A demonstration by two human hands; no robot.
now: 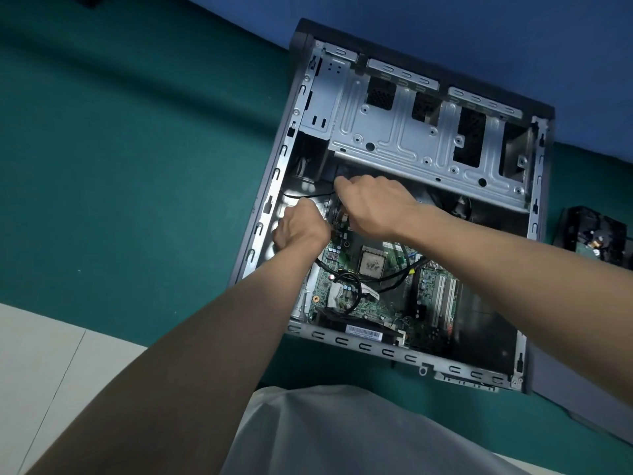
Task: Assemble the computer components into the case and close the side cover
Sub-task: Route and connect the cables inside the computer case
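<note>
Both hands in the open case (404,354), right up by the drive cage (411,132)

Left hand (301,228) is curled knuckles-up, and the right hand (373,204) just beside it reaches under the cage edge. Fingers are hidden on both, so can't tell what they're gripping, if anything. The motherboard (373,310) sits in the case under the wrists, with the CPU (371,264) just behind the hands.
</note>
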